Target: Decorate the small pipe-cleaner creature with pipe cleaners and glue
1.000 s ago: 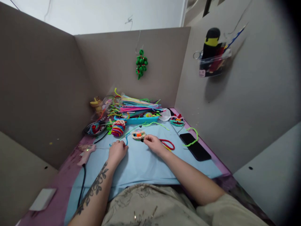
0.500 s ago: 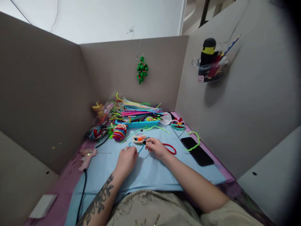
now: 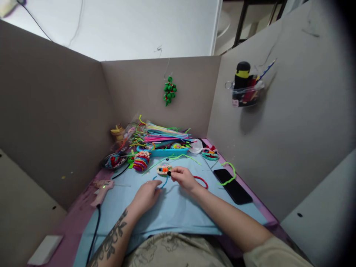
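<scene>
At blue-draped counter (image 3: 73, 222) between grey panels (image 3: 191, 92), pinches small round black piece (image 3: 169, 173) with right hand (image 3: 184, 178), curls left hand (image 3: 147, 194) by fuzzy blue strand (image 3: 165, 182); cannot tell if gripping.

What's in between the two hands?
In the head view, a bent blue fuzzy stem shows between the left hand and the right hand, with a small black piece at the right hand's fingers.

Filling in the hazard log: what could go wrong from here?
1. The small black piece pinched in the right hand could slip and roll away.
2. The glue gun shows a lit green light, so it may be hot if the left hand strays over.
3. Its black cord runs beside the left forearm; a snag might drag the glue gun.
</scene>
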`<state>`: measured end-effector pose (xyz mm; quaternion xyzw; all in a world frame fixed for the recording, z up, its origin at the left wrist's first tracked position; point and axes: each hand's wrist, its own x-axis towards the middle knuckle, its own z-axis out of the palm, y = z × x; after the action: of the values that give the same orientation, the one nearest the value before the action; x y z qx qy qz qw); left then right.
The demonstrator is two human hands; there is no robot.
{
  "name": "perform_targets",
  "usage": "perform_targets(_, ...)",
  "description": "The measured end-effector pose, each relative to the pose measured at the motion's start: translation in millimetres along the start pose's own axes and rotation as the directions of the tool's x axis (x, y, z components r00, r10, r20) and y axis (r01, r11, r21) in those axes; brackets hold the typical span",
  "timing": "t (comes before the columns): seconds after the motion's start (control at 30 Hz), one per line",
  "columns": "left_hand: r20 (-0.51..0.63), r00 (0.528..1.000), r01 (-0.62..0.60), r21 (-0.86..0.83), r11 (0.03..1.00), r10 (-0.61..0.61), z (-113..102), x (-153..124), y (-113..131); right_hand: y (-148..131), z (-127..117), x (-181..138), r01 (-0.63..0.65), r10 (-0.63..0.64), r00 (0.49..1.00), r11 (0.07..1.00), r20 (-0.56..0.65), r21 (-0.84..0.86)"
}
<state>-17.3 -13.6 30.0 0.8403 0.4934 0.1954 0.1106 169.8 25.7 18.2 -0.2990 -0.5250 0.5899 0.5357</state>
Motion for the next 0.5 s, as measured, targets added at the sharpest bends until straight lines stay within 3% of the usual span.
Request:
perform_targets(0.13,-0.153,0.987,-0.094,-0.296,0.951,0.05,-5,30,0,-20,20,17,-0.032,0.02,0.996,0.991,0.092,0.131)
perform_targets(0.23,-0.262,0.961,-0.055,-0.482,0.874,-0.084,-1,57,-2,-24,22,33,-0.065,0.055,0.996,0.982,0.063,0.176)
perform_targets(0.37,-0.182,0.945,0.031,-0.776,0.63,-0.271,16,73,-11,-7,3,44,-0.097,0.111,0.993,0.957,-0.034,0.272)
perform_targets(0.5,-0.081,0.938,0.07,-0.907,0.416,-0.336,31,69,-11,14,-8,43,-0.151,0.156,0.988,0.935,0.01,0.319)
